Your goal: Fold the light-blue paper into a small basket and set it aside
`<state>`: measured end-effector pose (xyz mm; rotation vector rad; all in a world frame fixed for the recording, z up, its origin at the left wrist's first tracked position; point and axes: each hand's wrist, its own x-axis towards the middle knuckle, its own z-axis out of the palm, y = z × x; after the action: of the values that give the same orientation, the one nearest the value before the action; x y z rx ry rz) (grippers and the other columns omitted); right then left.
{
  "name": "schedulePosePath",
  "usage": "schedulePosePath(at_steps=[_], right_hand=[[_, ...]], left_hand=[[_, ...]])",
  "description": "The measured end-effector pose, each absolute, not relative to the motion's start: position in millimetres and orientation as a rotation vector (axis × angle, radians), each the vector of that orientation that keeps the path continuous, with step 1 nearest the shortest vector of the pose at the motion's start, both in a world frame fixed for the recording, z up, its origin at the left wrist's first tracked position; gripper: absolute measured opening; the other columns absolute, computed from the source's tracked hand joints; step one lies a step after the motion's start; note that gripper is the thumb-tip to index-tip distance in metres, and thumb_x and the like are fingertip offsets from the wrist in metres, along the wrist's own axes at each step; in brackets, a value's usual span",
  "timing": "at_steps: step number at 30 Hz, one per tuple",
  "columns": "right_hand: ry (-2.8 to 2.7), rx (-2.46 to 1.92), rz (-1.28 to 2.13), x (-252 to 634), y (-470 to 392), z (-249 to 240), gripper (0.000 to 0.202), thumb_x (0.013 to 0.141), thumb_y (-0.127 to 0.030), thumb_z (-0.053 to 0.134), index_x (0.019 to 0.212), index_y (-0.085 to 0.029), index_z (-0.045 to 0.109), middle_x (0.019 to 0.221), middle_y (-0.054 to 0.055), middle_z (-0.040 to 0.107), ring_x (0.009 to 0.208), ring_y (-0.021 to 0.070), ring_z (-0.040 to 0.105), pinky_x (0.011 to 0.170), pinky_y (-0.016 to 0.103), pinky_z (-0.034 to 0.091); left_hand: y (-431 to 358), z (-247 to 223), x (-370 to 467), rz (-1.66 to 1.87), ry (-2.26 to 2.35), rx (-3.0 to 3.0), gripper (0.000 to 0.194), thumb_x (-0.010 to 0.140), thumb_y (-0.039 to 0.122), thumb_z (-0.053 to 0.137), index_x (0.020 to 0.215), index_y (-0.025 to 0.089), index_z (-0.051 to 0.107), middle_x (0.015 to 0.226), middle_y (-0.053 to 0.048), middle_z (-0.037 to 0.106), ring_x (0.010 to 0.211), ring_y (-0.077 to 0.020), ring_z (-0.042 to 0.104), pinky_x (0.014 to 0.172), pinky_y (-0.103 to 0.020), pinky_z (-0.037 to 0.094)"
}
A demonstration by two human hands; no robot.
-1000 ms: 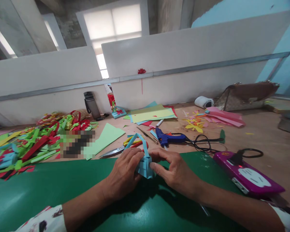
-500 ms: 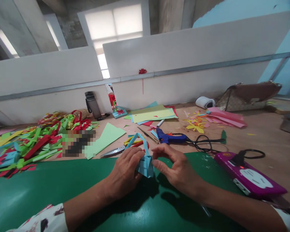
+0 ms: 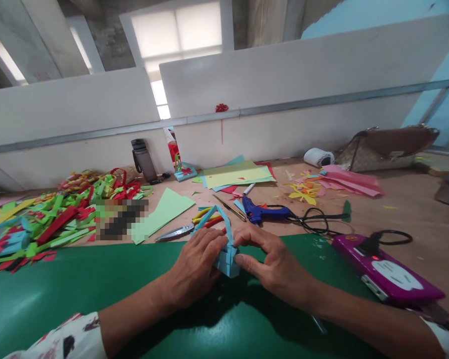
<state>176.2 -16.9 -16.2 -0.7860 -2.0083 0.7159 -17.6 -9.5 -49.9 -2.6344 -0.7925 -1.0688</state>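
Left hand [image 3: 196, 267] and right hand [image 3: 273, 267] closed from either side on a small blue paper basket [image 3: 227, 259], fingers pinching its walls over the near green mat [image 3: 78, 294]. Body folded and handle looped (joins apparently still being pressed). Just beyond: scissors [image 3: 174, 233], blue glue gun [image 3: 264, 213]; far left, cut paper strips [image 3: 41, 219].

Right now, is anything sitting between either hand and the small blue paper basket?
Nothing visible does. The left hand and right hand both touch the blue paper basket from either side over the green mat. The scissors and glue gun lie beyond it.
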Motion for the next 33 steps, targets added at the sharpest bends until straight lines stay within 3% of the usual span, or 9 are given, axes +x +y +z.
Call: schedulePosePath(at_steps=[12, 25, 33], right_hand=[[-2.013, -0.868, 0.705, 173.0, -17.2, -17.2, 0.02, 0.076, -0.007, 0.056, 0.09, -0.02, 0.053, 0.087, 0.001, 0.06, 0.084, 0.0162, 0.058, 0.08, 0.029, 0.046], [-2.006, -0.743, 0.934, 174.9, -11.5, -17.1, 0.019, 0.087, -0.013, 0.051, 0.104, -0.019, 0.055, 0.101, 0.003, 0.061, 0.094, 0.0155, 0.058, 0.087, 0.029, 0.045], [-2.008, -0.847, 0.894, 170.5, -16.4, -17.3, 0.036, 0.077, -0.005, 0.056, 0.11, -0.02, 0.055, 0.104, 0.003, 0.063, 0.095, 0.0168, 0.059, 0.087, 0.03, 0.046]], left_hand=[[-9.6, -48.6, -16.0, -1.072, -0.786, -2.642, 0.036, 0.083, 0.014, 0.052, 0.117, 0.014, 0.04, 0.108, -0.015, 0.059, 0.107, -0.0237, 0.054, 0.091, -0.045, 0.045], [-9.9, -45.1, -16.6, -1.139, -0.845, -2.665, 0.036, 0.081, 0.014, 0.054, 0.115, 0.015, 0.043, 0.109, -0.014, 0.059, 0.107, -0.0226, 0.053, 0.094, -0.043, 0.044], [-10.9, -44.1, -17.6, -1.114, -0.821, -2.643, 0.033, 0.082, 0.016, 0.052, 0.114, 0.016, 0.042, 0.108, -0.013, 0.06, 0.106, -0.0222, 0.055, 0.094, -0.044, 0.044]])
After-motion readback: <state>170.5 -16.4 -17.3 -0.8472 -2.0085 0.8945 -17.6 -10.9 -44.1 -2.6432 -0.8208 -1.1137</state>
